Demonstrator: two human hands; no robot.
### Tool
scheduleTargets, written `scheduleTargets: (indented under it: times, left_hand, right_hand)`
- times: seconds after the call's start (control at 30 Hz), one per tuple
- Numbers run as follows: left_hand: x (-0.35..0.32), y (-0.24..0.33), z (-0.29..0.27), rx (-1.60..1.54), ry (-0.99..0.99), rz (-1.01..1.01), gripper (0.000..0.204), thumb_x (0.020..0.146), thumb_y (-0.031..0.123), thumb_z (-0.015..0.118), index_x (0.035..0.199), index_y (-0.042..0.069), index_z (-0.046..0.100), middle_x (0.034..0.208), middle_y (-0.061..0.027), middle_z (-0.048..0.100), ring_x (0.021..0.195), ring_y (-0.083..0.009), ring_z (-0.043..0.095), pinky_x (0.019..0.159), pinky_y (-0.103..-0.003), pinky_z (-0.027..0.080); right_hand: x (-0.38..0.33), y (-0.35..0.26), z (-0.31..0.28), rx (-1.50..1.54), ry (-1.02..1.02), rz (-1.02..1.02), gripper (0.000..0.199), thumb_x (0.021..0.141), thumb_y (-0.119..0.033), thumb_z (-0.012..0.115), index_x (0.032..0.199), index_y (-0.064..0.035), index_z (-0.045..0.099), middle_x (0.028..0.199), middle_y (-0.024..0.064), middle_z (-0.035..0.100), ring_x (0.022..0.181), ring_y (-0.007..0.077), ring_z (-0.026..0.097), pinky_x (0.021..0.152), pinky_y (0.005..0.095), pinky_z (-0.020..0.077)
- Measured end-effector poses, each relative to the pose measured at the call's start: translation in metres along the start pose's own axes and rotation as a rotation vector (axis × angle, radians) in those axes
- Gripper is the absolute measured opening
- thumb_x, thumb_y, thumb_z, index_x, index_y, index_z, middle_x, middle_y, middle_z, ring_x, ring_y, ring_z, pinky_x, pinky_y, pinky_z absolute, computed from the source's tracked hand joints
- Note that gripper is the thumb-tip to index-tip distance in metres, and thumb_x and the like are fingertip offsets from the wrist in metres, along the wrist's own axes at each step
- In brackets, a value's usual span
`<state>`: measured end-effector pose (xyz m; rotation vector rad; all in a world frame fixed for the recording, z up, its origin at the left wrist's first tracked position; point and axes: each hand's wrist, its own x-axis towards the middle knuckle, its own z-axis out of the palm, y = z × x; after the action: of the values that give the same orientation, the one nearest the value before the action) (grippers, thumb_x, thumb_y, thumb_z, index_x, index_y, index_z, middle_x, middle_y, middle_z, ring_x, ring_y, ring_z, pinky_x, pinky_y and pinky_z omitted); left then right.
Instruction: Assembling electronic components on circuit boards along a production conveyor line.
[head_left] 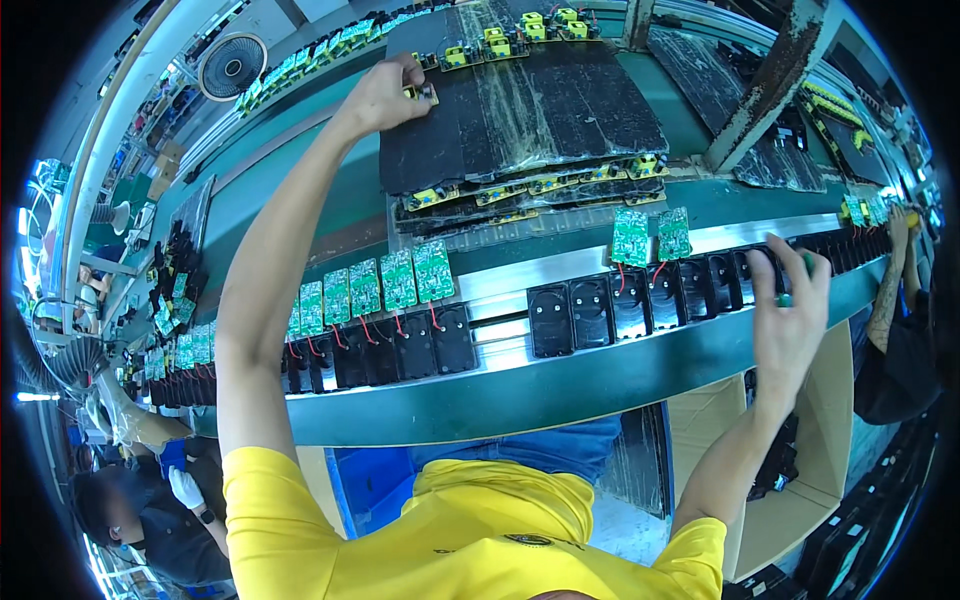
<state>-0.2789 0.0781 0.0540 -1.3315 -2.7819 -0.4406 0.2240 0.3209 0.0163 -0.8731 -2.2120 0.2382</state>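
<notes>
At the upper left of the black sheet stack (520, 120), my left hand (383, 98) is closed, pinching a small circuit board (422, 93) by its edge. My right hand (790, 315) is over the right part of the row of black plastic cases (550, 318), its fingers curled. Bits of green show among those fingers; what they hold is hidden. Left of that hand, two green circuit boards (630, 238) stand on red wires from their cases. Several more green boards (432, 270) stand behind the left-hand cases.
Yellow-and-black components (500, 42) lie along the stack's far edge, others between its layers. A rusty post (770, 95) rises at the right. An open cardboard box (800, 480) stands below the bench (560, 385). Co-workers are at far right (900, 340) and lower left (165, 510).
</notes>
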Motion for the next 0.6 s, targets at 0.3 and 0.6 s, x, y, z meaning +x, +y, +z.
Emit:
scheduleTargets:
  times: [0.3, 0.6]
  left_hand:
    - [-0.158, 0.162, -0.011, -0.885, -0.144, 0.431, 0.078, 0.093, -0.009, 0.081, 0.164, 0.004, 0.054, 0.124, -0.0095, 0.077, 0.12, -0.0221, 0.074, 0.106, -0.036, 0.059]
    - [-0.224, 0.191, -0.018, -0.788, -0.317, 0.477, 0.049, 0.101, 0.005, 0.081, 0.146, 0.001, 0.062, 0.116, -0.0093, 0.075, 0.095, -0.0187, 0.068, 0.084, -0.031, 0.055]
  right_hand:
    - [-0.02, -0.119, 0.023, 0.695, -0.175, -0.351, 0.053, 0.082, -0.004, 0.099, 0.133, -0.0146, 0.09, 0.121, 0.0082, 0.066, 0.1, 0.0213, 0.063, 0.086, 0.0325, 0.053]
    - [-0.045, -0.132, 0.01, 0.896, -0.102, -0.189, 0.03, 0.087, -0.013, 0.099, 0.116, -0.0082, 0.093, 0.114, 0.0072, 0.066, 0.095, 0.0185, 0.06, 0.084, 0.0302, 0.0506]
